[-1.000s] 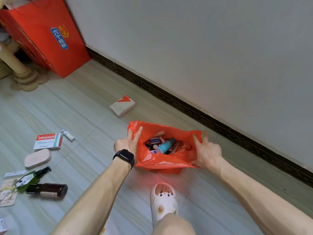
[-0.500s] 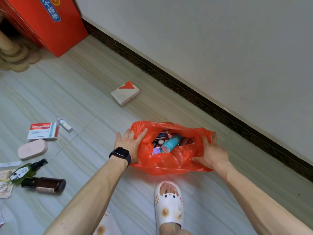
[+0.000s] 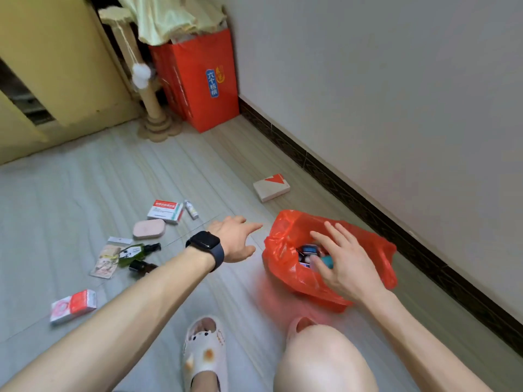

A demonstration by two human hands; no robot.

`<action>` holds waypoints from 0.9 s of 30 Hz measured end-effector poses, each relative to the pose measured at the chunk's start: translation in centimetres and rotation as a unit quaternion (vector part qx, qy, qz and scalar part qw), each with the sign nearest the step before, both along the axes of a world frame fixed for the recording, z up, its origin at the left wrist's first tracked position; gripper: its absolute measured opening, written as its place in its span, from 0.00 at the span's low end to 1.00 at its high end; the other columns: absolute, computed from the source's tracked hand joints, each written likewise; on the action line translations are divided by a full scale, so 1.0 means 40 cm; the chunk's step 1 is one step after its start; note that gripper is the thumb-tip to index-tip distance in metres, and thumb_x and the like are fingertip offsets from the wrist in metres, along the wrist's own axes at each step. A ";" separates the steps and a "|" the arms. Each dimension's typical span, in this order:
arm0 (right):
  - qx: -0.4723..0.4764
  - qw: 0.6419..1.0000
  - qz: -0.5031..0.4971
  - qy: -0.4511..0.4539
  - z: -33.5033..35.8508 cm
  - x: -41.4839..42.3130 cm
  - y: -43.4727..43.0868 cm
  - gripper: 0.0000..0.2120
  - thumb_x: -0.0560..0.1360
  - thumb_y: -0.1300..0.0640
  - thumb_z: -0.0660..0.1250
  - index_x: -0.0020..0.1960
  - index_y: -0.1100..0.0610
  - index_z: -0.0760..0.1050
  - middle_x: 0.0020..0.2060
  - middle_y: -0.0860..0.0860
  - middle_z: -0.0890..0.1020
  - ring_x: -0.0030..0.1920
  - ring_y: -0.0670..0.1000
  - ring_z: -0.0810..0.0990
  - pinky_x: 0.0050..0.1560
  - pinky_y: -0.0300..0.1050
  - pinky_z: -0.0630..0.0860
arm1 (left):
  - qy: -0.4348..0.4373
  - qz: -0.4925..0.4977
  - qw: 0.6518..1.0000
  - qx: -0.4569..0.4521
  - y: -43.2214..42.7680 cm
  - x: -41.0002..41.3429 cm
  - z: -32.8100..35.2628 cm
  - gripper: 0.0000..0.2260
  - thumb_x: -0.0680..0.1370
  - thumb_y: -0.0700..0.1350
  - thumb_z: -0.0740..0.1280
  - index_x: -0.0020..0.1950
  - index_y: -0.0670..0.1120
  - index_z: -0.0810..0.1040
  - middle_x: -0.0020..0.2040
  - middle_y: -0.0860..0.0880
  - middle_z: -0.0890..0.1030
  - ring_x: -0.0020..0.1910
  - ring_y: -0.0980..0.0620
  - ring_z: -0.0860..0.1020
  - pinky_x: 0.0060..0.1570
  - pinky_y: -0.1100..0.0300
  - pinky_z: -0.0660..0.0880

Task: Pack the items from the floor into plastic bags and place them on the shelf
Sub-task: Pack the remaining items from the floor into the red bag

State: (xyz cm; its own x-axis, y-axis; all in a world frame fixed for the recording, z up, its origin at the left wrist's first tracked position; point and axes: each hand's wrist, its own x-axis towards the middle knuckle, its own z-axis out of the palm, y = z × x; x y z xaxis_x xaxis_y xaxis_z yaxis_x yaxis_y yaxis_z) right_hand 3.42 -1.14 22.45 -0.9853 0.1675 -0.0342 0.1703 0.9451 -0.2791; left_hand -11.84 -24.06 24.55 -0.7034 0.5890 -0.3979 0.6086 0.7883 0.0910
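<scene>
An orange plastic bag (image 3: pixel 285 267) stands on the floor near the wall, its mouth up, with small items inside. My right hand (image 3: pixel 343 261) hovers over the mouth with fingers spread and nothing in it. My left hand (image 3: pixel 235 239), with a black watch at the wrist, is off the bag to its left, fingers apart and empty. Loose on the floor lie a white and red box (image 3: pixel 271 187), a medicine box (image 3: pixel 165 211), a small tube (image 3: pixel 191 209), a pink case (image 3: pixel 149 229), a green bottle (image 3: pixel 138 251), a brown bottle (image 3: pixel 141 267) and a red and white box (image 3: pixel 73 305).
A red carton (image 3: pixel 206 80) and a cat scratching post (image 3: pixel 154 108) stand in the far corner beside a yellow cabinet (image 3: pixel 56 66). Flat sachets (image 3: pixel 106 260) lie by the bottles. My left foot in a white slipper (image 3: pixel 203 352) and my right knee (image 3: pixel 319 360) are in front.
Both hands have let go of the bag's rim. My left hand has moved away to the left; my right hand now hovers above the opening. The view has swung left and up.
</scene>
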 end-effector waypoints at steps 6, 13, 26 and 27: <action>-0.006 0.983 0.185 -0.014 0.182 -0.129 -0.194 0.25 0.79 0.41 0.62 0.75 0.42 0.64 0.76 0.49 0.65 0.77 0.51 0.59 0.76 0.50 0.61 | 0.062 0.091 0.993 -0.046 -0.255 -0.010 0.182 0.25 0.77 0.57 0.61 0.74 0.59 0.65 0.73 0.49 0.67 0.72 0.46 0.66 0.67 0.48 0.66; 0.078 0.936 0.342 -0.027 0.305 -0.246 -0.434 0.26 0.80 0.41 0.60 0.76 0.42 0.60 0.75 0.46 0.66 0.76 0.51 0.61 0.70 0.51 0.68 | 0.077 0.247 0.965 -0.042 -0.568 0.013 0.212 0.28 0.77 0.60 0.61 0.76 0.59 0.62 0.78 0.46 0.60 0.75 0.44 0.61 0.70 0.46 0.61; 0.106 0.872 0.431 -0.208 -0.030 -0.360 -0.728 0.24 0.79 0.44 0.59 0.75 0.44 0.63 0.71 0.52 0.70 0.72 0.55 0.66 0.66 0.51 0.70 | -0.077 0.415 0.901 -0.100 -0.879 0.106 -0.240 0.30 0.74 0.60 0.63 0.75 0.60 0.60 0.77 0.51 0.58 0.76 0.45 0.55 0.67 0.44 0.58; 0.106 0.865 0.430 -0.234 -0.078 -0.368 -0.744 0.25 0.79 0.45 0.59 0.75 0.44 0.62 0.71 0.52 0.70 0.71 0.56 0.67 0.65 0.52 0.71 | -0.092 0.422 0.896 -0.106 -0.892 0.103 -0.278 0.31 0.74 0.60 0.63 0.75 0.60 0.59 0.77 0.51 0.58 0.76 0.45 0.55 0.67 0.43 0.58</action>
